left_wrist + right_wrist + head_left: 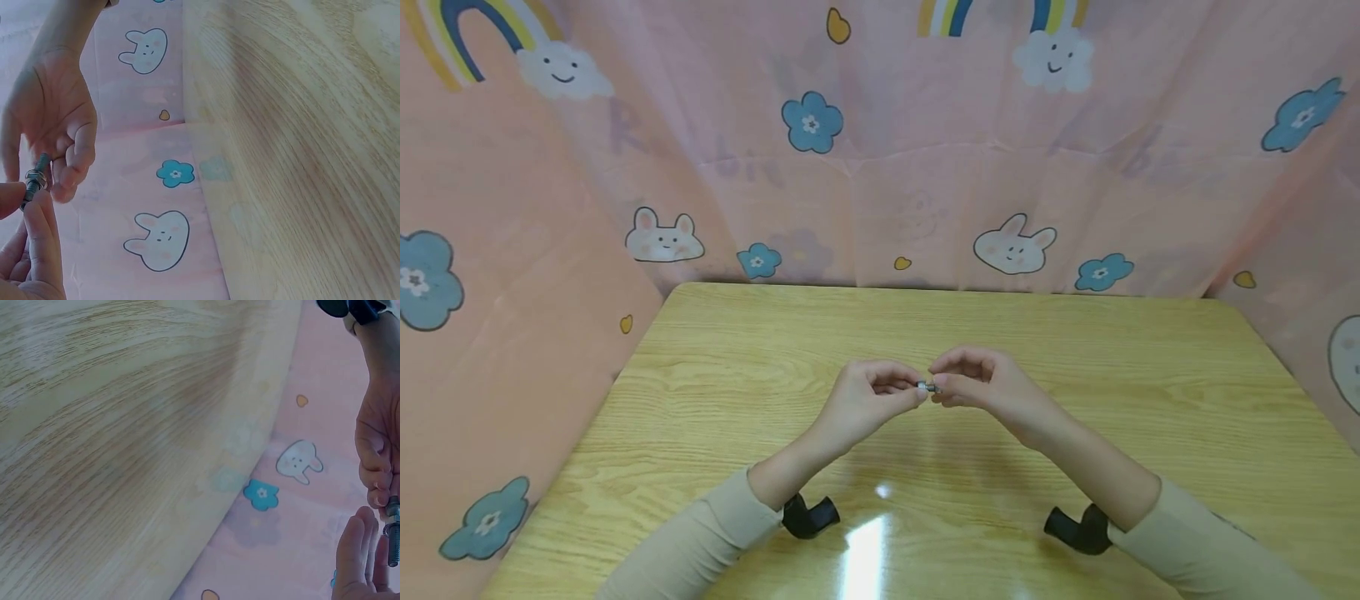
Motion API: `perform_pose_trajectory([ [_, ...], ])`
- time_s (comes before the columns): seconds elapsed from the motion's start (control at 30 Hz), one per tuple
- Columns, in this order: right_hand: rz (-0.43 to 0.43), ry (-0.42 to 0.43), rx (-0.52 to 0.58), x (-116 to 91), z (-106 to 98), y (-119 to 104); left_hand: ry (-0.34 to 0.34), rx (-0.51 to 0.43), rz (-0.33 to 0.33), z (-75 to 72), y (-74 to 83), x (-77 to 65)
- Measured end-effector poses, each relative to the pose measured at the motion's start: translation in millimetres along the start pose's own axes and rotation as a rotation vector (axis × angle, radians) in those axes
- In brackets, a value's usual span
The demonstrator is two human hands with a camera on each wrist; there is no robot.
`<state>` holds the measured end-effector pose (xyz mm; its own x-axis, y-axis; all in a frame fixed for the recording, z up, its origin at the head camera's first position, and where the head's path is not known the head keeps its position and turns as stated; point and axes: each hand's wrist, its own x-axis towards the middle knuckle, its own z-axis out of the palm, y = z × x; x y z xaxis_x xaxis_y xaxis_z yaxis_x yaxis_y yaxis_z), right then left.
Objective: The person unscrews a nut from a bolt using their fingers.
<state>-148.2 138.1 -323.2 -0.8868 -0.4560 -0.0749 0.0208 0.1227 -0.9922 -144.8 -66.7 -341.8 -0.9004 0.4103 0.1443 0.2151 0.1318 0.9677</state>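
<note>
The left hand (867, 402) pinches the bolt (929, 387) between the thumb and the bent index finger, its other fingers curling in behind. The bolt lies between the two hands, lifted off the surface (737, 333), its threaded end toward the right hand (983, 383). A nut (35, 179) sits part-way along the thread, just beyond the left fingertips. The right hand's fingers are loosely bent and parted from the thumb, around the bolt's free end without closing on it; in the left wrist view the end stands right beside the fingertips, and whether they touch it I cannot tell. Only a narrow gap parts the two sets of fingertips.

The surface's left edge slants down beside the cloth (880, 192), well apart from the left hand. Next come the left sleeve (700, 533) and a black left mount (808, 517) at the wrist. Wood runs between the forearms, with a bright glare (863, 562) near the front, and more wood stretches behind the hands to the far edge, where the cloth hangs as a backdrop. Farther right are the right mount (1078, 531) and right sleeve (1195, 537), then a broad stretch of wood up to the slanting right edge.
</note>
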Motion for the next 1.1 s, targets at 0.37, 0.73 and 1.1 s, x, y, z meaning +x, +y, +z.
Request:
perform_pose_trajectory([
  [0.37, -0.003, -0.011, -0.004, -1.0, -1.8, 1.8, 0.003, 0.005, 0.018, 0.0, 4.5, -2.3],
  [0.73, -0.009, -0.017, 0.008, -0.5, -1.5, 3.2, 0.004, -0.013, 0.019, -0.5, 1.7, -3.4],
  [1.1, 0.024, 0.001, 0.001, -0.9, -1.1, 2.1, 0.006, -0.01, 0.025, -0.6, -1.1, -3.2],
])
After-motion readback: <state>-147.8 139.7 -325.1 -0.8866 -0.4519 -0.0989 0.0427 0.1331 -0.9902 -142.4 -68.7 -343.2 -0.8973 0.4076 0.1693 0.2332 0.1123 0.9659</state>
